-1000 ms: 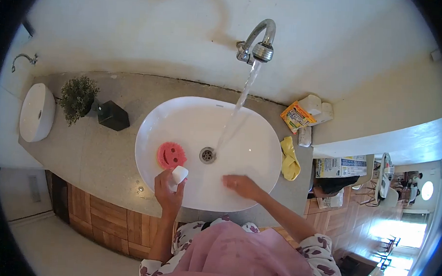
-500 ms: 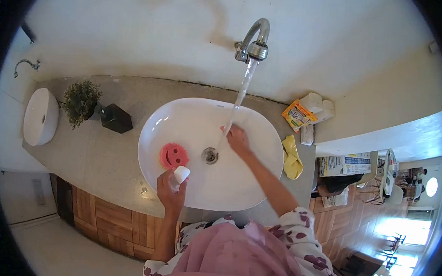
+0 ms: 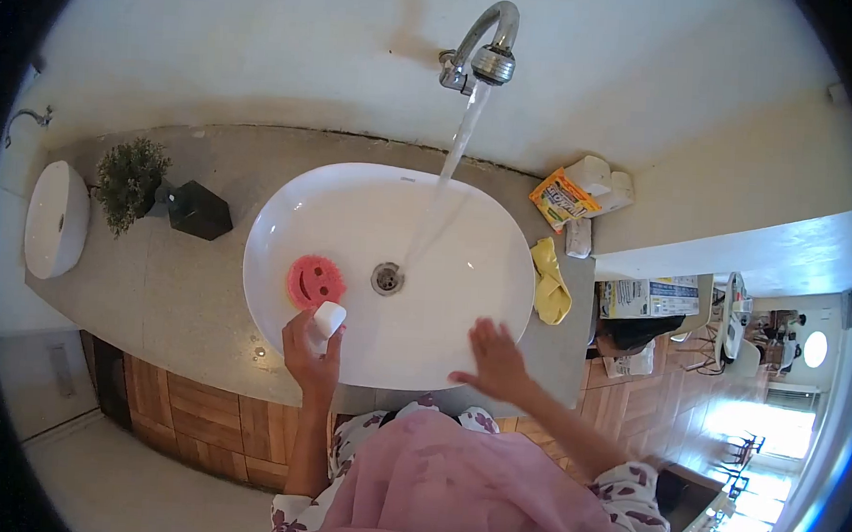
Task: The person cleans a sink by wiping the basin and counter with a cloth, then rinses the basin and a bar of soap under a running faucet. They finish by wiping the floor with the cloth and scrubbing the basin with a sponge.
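Well to the left of the left-hand grip (image 3: 310, 354), on the grey bench (image 3: 217, 295), I see an oval white sink (image 3: 59, 220), a bushy plant (image 3: 128, 186) and a dark container (image 3: 198, 209). Just beyond that grip, a pink sponge (image 3: 315, 280) with a smiling face lies inside the large white basin (image 3: 413, 346). The left-hand grip is closed around a white-topped object (image 3: 330, 317), whose blunt end points away from the palm; fingers cover the rest, so I cannot tell its long axis.

Beyond and right of this grip sits the round drain (image 3: 387, 279). Farther beyond, a chrome tap (image 3: 493, 64) sends a water stream (image 3: 466, 125) down into the basin.

The right-hand grip (image 3: 498, 366) has fingers and thumb spread apart, with nothing visible in it. The white-topped object lies to its left, slightly beyond, well apart, with smooth basin surface between. The near rim runs close to both grips, leaving more room on their far side.

Right of and beyond the right-hand grip rest a yellow cloth (image 3: 552, 283), then an orange packet (image 3: 560, 200).
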`<state>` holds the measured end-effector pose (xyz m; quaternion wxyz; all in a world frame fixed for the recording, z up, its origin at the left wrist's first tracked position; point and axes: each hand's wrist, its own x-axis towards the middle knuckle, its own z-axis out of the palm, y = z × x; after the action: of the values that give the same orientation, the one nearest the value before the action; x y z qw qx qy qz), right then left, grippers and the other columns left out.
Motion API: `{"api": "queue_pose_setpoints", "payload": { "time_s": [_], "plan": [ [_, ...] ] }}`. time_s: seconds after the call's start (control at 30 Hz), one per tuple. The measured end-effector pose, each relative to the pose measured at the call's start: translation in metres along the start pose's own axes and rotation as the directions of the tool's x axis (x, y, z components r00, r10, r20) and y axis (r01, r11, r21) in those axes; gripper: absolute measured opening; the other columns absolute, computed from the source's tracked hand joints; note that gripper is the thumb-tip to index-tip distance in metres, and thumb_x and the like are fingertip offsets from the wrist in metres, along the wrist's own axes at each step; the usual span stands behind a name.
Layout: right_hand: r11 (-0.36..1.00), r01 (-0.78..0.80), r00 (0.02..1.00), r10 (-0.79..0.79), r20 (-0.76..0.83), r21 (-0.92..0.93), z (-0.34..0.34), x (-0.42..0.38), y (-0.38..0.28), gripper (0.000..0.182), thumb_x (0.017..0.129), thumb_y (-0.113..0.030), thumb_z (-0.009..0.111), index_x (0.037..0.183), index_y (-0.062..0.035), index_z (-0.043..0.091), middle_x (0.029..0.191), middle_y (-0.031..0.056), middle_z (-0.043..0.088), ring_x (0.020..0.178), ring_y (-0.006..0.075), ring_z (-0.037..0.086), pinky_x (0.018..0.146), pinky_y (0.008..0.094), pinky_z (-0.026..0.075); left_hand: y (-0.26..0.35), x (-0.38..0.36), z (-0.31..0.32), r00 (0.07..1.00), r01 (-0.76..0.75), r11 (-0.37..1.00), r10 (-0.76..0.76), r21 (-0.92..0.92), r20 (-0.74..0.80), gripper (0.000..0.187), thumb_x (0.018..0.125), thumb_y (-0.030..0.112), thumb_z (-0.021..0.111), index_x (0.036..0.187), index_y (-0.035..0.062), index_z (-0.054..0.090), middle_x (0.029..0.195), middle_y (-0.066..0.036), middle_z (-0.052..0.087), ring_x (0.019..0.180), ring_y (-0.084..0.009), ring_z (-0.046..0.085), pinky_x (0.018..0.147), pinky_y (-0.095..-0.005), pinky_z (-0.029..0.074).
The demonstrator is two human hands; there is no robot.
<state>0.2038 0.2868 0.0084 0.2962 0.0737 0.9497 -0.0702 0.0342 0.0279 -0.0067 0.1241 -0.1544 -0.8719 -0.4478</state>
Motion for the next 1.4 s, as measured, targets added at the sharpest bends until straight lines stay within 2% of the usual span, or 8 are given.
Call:
{"api": "queue_pose_setpoints", "payload": {
  "time_s": [0.33, 0.47, 0.63, 0.9, 0.97, 1.03, 1.27, 1.4],
  "plan": [
    [0.754, 0.460, 0.888, -0.374, -0.269, 0.469, 0.007, 0.054, -0.120, 0.084, 0.093, -0.063, 0.036, 0.134, 0.0101, 0.042, 0.140, 0.0251, 0.042, 0.135, 0.0353, 0.035, 0.112, 0.0483, 0.024, 0.005, 0.001, -0.004, 1.000, -0.002, 1.000, 0.002, 0.014, 0.013, 0.050, 0.069, 0.012, 0.081, 0.113, 0.0034, 0.057, 0.106, -0.015, 0.061, 0.097, -0.0329, 0.058, 0.082, -0.0421, 0.048],
    [-0.360, 0.192, 0.979, 0.001, -0.205, 0.913, 0.001, 0.136, -0.083, 0.055, 0.097, -0.045, 0.045, 0.116, 0.0050, 0.059, 0.111, 0.0165, 0.065, 0.106, 0.0277, 0.062, 0.099, 0.0408, 0.045, 0.004, 0.000, -0.001, 0.999, 0.031, 0.999, -0.032, 0.020, 0.016, 0.051, 0.070, 0.013, 0.080, 0.113, 0.0032, 0.056, 0.107, -0.015, 0.060, 0.097, -0.0330, 0.058, 0.082, -0.0419, 0.048],
    [-0.649, 0.074, 0.980, 0.188, 0.066, 0.757, -0.037, 0.186, -0.023, 0.038, 0.096, -0.034, 0.052, 0.093, 0.0022, 0.062, 0.088, 0.0158, 0.067, 0.077, 0.0242, 0.067, 0.074, 0.0346, 0.057, 0.000, -0.002, 0.000, 1.000, 0.004, 0.999, -0.003, 0.035, -0.012, 0.052, 0.070, 0.012, 0.081, 0.114, 0.0030, 0.056, 0.106, -0.015, 0.060, 0.097, -0.0324, 0.057, 0.082, -0.0417, 0.048],
    [-0.301, -0.045, 0.985, -0.173, -0.008, 0.953, -0.012, 0.170, -0.074, 0.037, 0.094, -0.029, 0.057, 0.105, 0.0053, 0.061, 0.098, 0.0205, 0.065, 0.091, 0.0298, 0.066, 0.084, 0.0381, 0.054, -0.003, -0.005, 0.001, 0.994, 0.065, 0.993, -0.073, -0.103, -0.081, 0.051, 0.070, 0.009, 0.081, 0.114, 0.0033, 0.055, 0.108, -0.009, 0.057, 0.099, -0.0219, 0.054, 0.088, -0.0355, 0.044],
    [0.382, 0.545, 0.838, -0.217, -0.501, 0.746, 0.008, 0.143, -0.112, 0.049, 0.094, -0.030, 0.054, 0.128, 0.0057, 0.050, 0.130, 0.0245, 0.051, 0.124, 0.0339, 0.048, 0.106, 0.0459, 0.036, -0.005, -0.006, 0.002, 0.994, 0.073, 0.990, -0.082, -0.119, -0.073, 0.051, 0.070, 0.009, 0.081, 0.113, 0.0032, 0.056, 0.109, -0.009, 0.057, 0.099, -0.0217, 0.054, 0.088, -0.0354, 0.044],
    [0.765, 0.494, 0.851, -0.523, -0.049, 0.412, -0.017, 0.099, -0.135, 0.069, 0.098, -0.046, 0.041, 0.149, -0.0061, 0.019, 0.155, 0.0157, 0.017, 0.145, 0.0304, 0.011, 0.117, 0.0479, 0.010, -0.004, -0.005, 0.001, 0.994, 0.080, 0.988, -0.090, -0.134, -0.068, 0.050, 0.070, 0.008, 0.081, 0.113, 0.0030, 0.056, 0.109, -0.009, 0.057, 0.099, -0.0216, 0.054, 0.089, -0.0354, 0.043],
    [0.689, 0.552, 0.721, -0.677, 0.145, 0.469, -0.016, 0.024, -0.039, 0.080, 0.093, -0.065, 0.025, 0.152, -0.0129, 0.008, 0.158, 0.0104, 0.009, 0.146, 0.0274, 0.007, 0.117, 0.0505, 0.005, -0.001, -0.003, 0.000, 0.996, 0.047, 0.993, -0.055, -0.108, -0.072, 0.049, 0.070, 0.010, 0.082, 0.112, 0.0016, 0.056, 0.106, -0.014, 0.059, 0.096, -0.0289, 0.057, 0.084, -0.0387, 0.046],
    [0.840, 0.535, 0.813, -0.485, 0.322, -0.087, -0.026, 0.017, 0.033, 0.077, 0.091, -0.068, 0.026, 0.150, -0.0187, 0.020, 0.157, 0.0011, 0.017, 0.144, 0.0240, 0.016, 0.116, 0.0537, 0.008, 0.000, -0.002, -0.002, 0.997, 0.055, 0.994, -0.061, -0.098, -0.050, 0.050, 0.069, 0.010, 0.082, 0.112, 0.0008, 0.056, 0.105, -0.014, 0.059, 0.096, -0.0294, 0.057, 0.083, -0.0391, 0.046]
  ]
}}
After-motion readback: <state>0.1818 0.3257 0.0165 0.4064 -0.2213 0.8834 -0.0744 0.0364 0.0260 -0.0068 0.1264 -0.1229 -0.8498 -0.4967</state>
